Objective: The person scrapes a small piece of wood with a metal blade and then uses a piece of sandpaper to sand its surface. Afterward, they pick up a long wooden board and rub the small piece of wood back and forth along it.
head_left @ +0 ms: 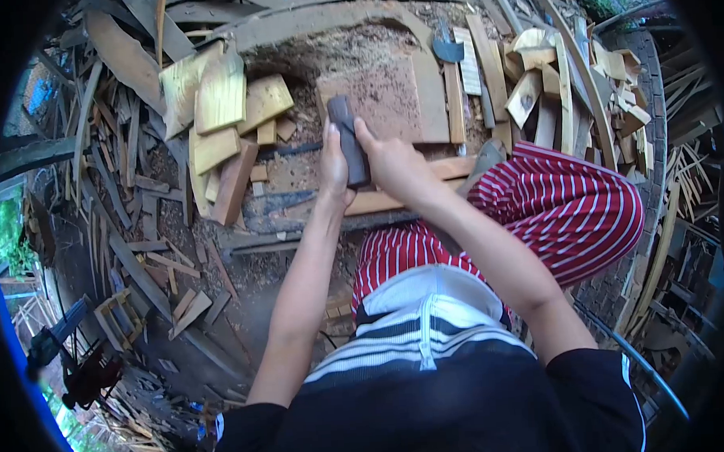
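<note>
A dark brown wooden block (pixel 348 143) is held upright between both of my hands, in front of a flat reddish-brown board (pixel 378 102) dusted with wood particles. My left hand (pixel 334 167) grips the block's left side, its fingers partly hidden. On the other side, my right hand (pixel 387 157) presses against the block with its fingers around the edge. Light yellow wood pieces (pixel 220 95) are stacked to the left of the board. A dark blade-like tool (pixel 448 49) lies at the board's upper right.
Long wood strips (pixel 488 66) and cut blocks (pixel 525 97) are piled at the right. Scrap wood (pixel 131 226) covers the ground at the left, near a small wooden frame (pixel 120 318). My knee in red striped trousers (pixel 577 210) is bent at the right.
</note>
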Available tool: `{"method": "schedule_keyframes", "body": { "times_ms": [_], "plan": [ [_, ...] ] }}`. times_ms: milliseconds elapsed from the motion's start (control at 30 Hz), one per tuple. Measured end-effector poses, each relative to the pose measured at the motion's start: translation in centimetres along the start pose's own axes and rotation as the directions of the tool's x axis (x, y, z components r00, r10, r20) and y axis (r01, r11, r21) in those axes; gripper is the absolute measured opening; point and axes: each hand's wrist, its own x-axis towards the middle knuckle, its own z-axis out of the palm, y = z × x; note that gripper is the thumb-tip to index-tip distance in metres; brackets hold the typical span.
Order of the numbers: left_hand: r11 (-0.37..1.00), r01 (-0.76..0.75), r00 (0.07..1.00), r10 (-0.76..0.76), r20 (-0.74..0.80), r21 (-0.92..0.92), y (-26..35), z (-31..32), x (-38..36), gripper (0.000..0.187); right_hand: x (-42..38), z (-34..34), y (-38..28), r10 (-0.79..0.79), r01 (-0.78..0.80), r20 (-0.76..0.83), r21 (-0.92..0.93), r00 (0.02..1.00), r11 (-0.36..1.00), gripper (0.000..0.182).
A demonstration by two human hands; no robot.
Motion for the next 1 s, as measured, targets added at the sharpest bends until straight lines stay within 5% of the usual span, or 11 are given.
{"method": "schedule_keyframes", "body": {
  "times_ms": [200, 333, 467, 667, 733, 800, 867, 900, 967, 1000],
  "plan": [
    [1.0, -0.003, 0.999, 0.002, 0.033, 0.023, 0.6, 0.5, 0.8, 0.044, 4.3, 1.1, 1.1, -0.024, 0.036, -0.225, 0.048, 0.974, 0.998, 0.058],
    [0.999, -0.026, 0.999, 0.025, 0.031, 0.019, -0.2, -0.2, 1.2, 0.045, 0.9, 0.7, 0.6, -0.019, 0.019, -0.035, -0.002, 0.999, 1.0, 0.052],
    [0.999, 0.023, 0.999, -0.025, 0.048, 0.047, 1.1, 0.9, 0.2, 0.043, 5.9, 0.9, 1.0, 0.017, -0.005, -0.161, 0.077, 0.987, 0.997, 0.057],
    [0.992, -0.126, 0.992, 0.126, -0.013, 0.014, -1.5, -0.7, 1.9, 0.043, 2.2, 1.1, 0.4, 0.011, -0.009, -0.122, 0.018, 0.993, 1.0, 0.05],
    [1.0, 0.026, 1.0, -0.026, 0.011, -0.012, -1.0, -0.9, 1.8, 0.044, 5.4, 1.1, 1.1, 0.012, -0.002, -0.202, 0.05, 0.979, 0.999, 0.053],
    [0.998, -0.063, 0.998, 0.063, -0.013, 0.024, -0.6, -1.1, 1.4, 0.047, 8.6, 1.1, 1.8, 0.002, 0.01, -0.114, 0.105, 0.993, 0.994, 0.049],
    [0.958, 0.217, 0.967, -0.186, 0.172, -0.185, -0.3, -2.4, 0.9, 0.048, 8.1, 1.3, 3.3, -0.082, 0.096, -0.192, 0.065, 0.978, 0.993, 0.048],
    [0.884, 0.294, 0.931, -0.179, 0.319, -0.364, -1.0, -3.4, 1.3, 0.047, 7.4, 0.5, 3.6, -0.018, 0.056, -0.151, 0.252, 0.988, 0.966, 0.049],
    [0.799, 0.367, 0.919, -0.233, 0.318, -0.476, 0.3, -1.5, 0.2, 0.046, 6.6, 0.9, 4.9, 0.112, -0.044, -0.075, 0.607, 0.991, 0.793, 0.057],
    [0.692, 0.434, 0.899, -0.29, 0.328, -0.576, 0.7, -0.9, -0.2, 0.046, 5.8, 0.4, 4.6, 0.115, -0.047, -0.072, 0.614, 0.991, 0.788, 0.057]
  ]
}}
